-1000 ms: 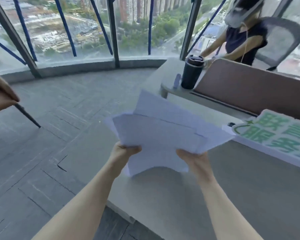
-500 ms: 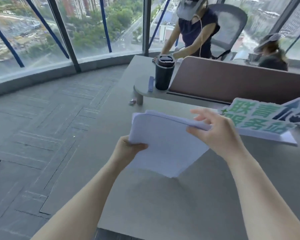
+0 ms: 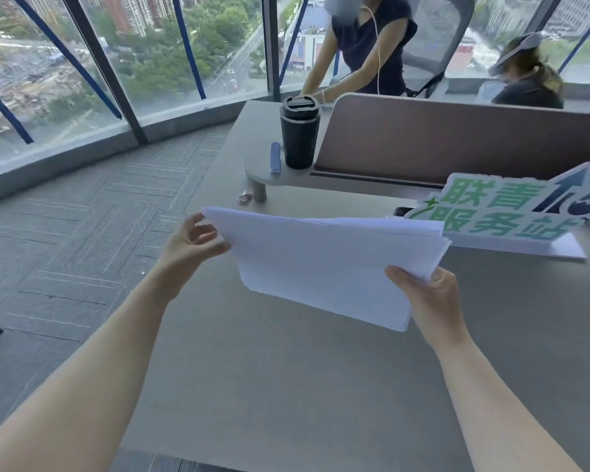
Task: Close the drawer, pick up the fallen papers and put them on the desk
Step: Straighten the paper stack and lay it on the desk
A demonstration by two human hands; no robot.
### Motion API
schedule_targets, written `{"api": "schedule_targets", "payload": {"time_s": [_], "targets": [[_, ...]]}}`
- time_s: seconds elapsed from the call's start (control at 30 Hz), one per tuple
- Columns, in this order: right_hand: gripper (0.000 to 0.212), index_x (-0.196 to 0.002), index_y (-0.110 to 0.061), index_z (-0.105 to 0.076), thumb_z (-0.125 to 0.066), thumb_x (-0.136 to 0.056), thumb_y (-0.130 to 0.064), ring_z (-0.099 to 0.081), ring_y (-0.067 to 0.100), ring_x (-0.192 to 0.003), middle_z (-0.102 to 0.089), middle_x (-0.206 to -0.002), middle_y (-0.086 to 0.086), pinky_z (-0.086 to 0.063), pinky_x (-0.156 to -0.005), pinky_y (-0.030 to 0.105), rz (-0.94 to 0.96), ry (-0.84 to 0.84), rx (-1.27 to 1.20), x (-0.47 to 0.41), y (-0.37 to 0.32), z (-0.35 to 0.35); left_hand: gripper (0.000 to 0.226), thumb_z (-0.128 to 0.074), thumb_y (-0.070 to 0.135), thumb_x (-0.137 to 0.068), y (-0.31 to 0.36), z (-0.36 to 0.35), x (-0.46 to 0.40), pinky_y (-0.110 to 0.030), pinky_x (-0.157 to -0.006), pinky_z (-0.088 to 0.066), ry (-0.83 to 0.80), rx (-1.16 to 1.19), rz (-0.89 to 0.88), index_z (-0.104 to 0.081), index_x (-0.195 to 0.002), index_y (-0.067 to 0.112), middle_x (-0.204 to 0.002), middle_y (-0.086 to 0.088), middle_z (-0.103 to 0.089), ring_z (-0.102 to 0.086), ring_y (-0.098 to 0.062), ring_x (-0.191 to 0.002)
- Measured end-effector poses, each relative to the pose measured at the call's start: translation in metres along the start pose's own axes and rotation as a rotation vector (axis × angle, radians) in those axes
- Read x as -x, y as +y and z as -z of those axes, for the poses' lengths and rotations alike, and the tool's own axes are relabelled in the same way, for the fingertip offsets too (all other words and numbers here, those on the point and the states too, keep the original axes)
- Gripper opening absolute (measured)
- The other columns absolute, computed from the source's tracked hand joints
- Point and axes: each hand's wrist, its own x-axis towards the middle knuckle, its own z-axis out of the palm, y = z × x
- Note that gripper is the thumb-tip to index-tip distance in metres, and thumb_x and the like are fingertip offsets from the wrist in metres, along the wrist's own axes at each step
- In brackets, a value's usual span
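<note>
right hand [image 3: 435, 301] shifted from papers' [image 3: 324, 264] far edge to near right corner, grip pinching it. left hand [image 3: 188, 247] loosened, fingers spread, touching left edge. stack tilted above surface [image 3: 286, 386], near sign [image 3: 511, 212].

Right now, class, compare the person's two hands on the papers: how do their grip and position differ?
The left hand is open, fingers spread, only touching the papers' upper left corner; the right hand is closed, pinching their lower right edge. The left hand sits higher and farther out than the right hand. Both are bare and hold the stack over the desk.
</note>
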Motion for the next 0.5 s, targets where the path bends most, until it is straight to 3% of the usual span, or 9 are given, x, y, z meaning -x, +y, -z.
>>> {"api": "schedule_targets", "payload": {"time_s": [0.07,0.17,0.3,0.4,0.5], "targets": [[0.02,-0.071,-0.021,-0.074,-0.072,-0.081,-0.003,-0.066,0.006,-0.066,-0.073,-0.068,-0.012,-0.052,-0.065,0.025,0.047,-0.003,-0.019,-0.004,0.007,-0.003,0.046,-0.08,0.016,-0.066,-0.005,-0.015,0.002,-0.023,-0.088,-0.047,-0.092,0.059,-0.007,-0.065,-0.109,0.019,-0.103,0.007,-0.076,-0.068,-0.004,-0.1],[0.02,-0.082,-0.022,-0.075,-0.072,-0.081,-0.002,-0.069,0.004,-0.074,-0.076,-0.076,-0.016,-0.055,-0.071,0.021,0.113,-0.005,-0.053,-0.012,0.019,-0.005,0.024,-0.071,-0.003,-0.076,-0.003,-0.037,-0.005,-0.013,-0.074,-0.049,0.04,0.19,-0.085,-0.07,-0.087,0.018,-0.076,0.015,-0.076,-0.068,0.002,-0.074],[0.022,-0.089,-0.023,-0.075,-0.075,-0.079,-0.003,-0.071,0.001,-0.08,-0.076,-0.08,-0.019,-0.052,-0.076,0.023,-0.009,-0.041,0.039,-0.013,0.064,-0.012,0.021,-0.075,0.001,-0.072,-0.05,-0.053,0.004,-0.023,-0.076,-0.05,0.101,0.153,0.019,-0.073,-0.084,0.017,-0.073,0.013,-0.075,-0.066,-0.001,-0.071],[0.018,-0.081,-0.023,-0.075,-0.07,-0.082,-0.006,-0.065,0.008,-0.072,-0.071,-0.074,-0.019,-0.049,-0.07,0.022,-0.126,-0.008,0.039,-0.011,0.092,-0.025,0.014,-0.073,0.008,-0.066,-0.072,-0.077,0.015,-0.024,-0.064,-0.048,0.102,0.079,0.095,-0.069,-0.07,0.02,-0.065,0.01,-0.069,-0.061,-0.004,-0.062],[0.004,-0.086,-0.012,-0.073,-0.069,-0.084,-0.013,-0.064,0.006,-0.068,-0.069,-0.075,-0.01,-0.05,-0.063,0.022,-0.103,0.078,0.023,-0.021,0.098,-0.032,0.018,-0.077,0.003,-0.067,-0.073,-0.089,0.002,-0.022,-0.059,-0.047,0.167,0.163,0.047,-0.068,-0.081,0.009,-0.076,-0.007,-0.065,-0.056,-0.012,-0.067]]}}
